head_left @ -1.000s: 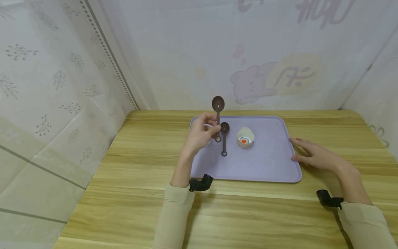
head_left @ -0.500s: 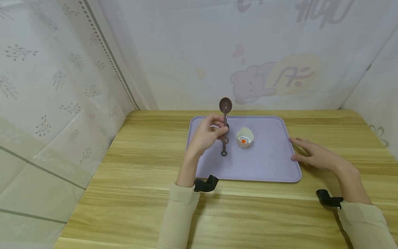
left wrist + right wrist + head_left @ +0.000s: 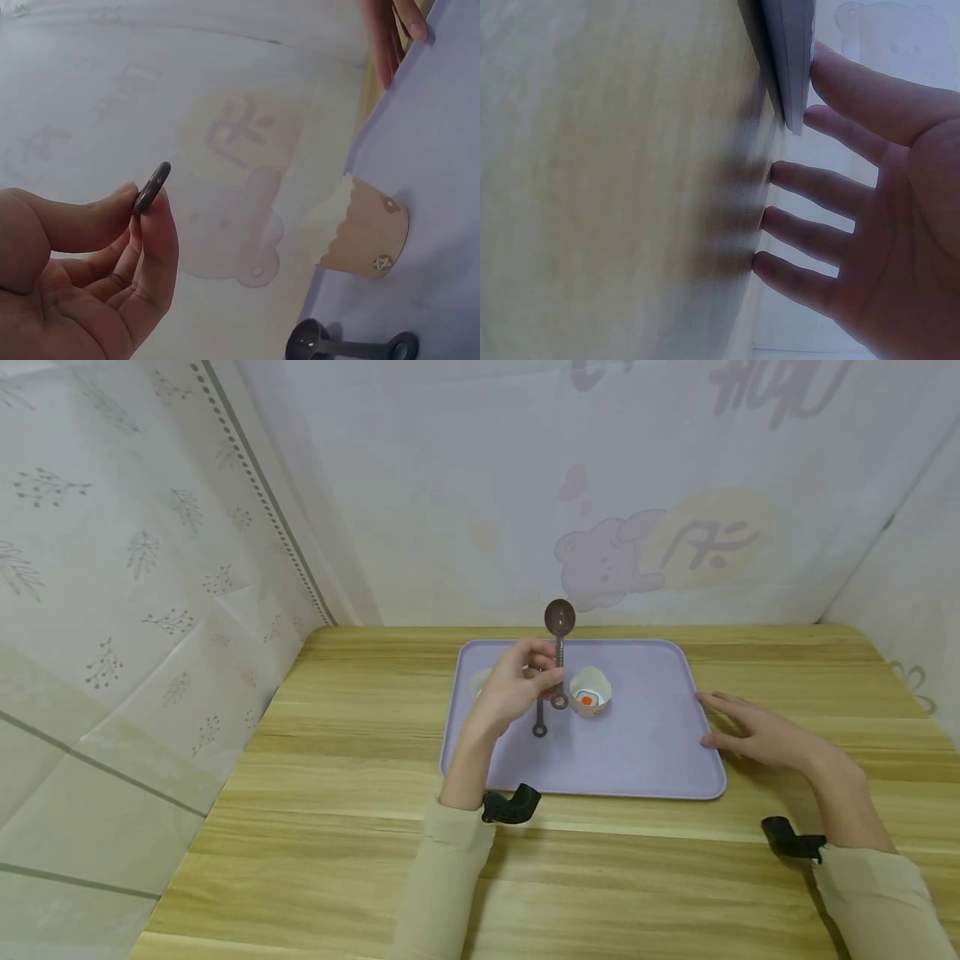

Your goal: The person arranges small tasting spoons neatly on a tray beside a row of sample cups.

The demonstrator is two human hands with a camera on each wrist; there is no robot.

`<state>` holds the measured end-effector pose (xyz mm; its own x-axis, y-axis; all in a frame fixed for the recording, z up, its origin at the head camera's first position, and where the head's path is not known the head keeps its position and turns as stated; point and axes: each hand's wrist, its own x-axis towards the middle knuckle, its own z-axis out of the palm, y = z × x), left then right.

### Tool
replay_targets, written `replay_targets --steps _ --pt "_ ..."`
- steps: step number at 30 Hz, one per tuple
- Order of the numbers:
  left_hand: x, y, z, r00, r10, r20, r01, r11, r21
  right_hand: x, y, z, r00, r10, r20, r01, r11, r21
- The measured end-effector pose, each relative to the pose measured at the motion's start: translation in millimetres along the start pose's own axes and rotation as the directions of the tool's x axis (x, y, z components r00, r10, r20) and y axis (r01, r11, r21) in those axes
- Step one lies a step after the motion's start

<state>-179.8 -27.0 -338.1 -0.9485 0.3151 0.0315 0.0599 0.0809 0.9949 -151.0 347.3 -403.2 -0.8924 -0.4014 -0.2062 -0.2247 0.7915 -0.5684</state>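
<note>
My left hand (image 3: 517, 687) pinches a dark brown measuring spoon (image 3: 559, 618) by its handle, bowl up, above the lilac tray (image 3: 645, 756). In the left wrist view its ring end (image 3: 153, 187) shows between thumb and forefinger. A smaller brown measuring spoon (image 3: 307, 341) lies on the tray, partly behind the left hand in the head view. Just right of the held spoon stands a paper baking cup (image 3: 591, 693) with an orange mark inside. My right hand (image 3: 776, 735) has its fingers extended, thumb and fingertips at the tray's right rim.
Behind the left hand a second pale cup (image 3: 481, 682) is mostly hidden on the tray's left. The tray lies on a wooden table (image 3: 322, 777), with printed cloth (image 3: 450, 485) hanging behind and at both sides.
My left hand has moved right with the held spoon, from left of the smaller spoon to beside the baking cup. The pale cup at left has come partly into view. My right hand stays put.
</note>
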Motion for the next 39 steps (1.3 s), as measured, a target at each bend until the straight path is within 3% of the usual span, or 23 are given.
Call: replay_targets --steps 22,39 --pt "13.9 -5.5 32.5 0.999 -0.015 0.042 0.016 1.000 -0.019 2.2 1.1 0.1 1.000 0.000 0.007 0.000 1.000 -0.015" --pt "19.4 -8.8 55.4 0.996 -0.079 0.038 0.083 0.992 -0.100 2.0 2.1 1.0 1.000 0.008 0.004 -0.008 1.000 -0.001"
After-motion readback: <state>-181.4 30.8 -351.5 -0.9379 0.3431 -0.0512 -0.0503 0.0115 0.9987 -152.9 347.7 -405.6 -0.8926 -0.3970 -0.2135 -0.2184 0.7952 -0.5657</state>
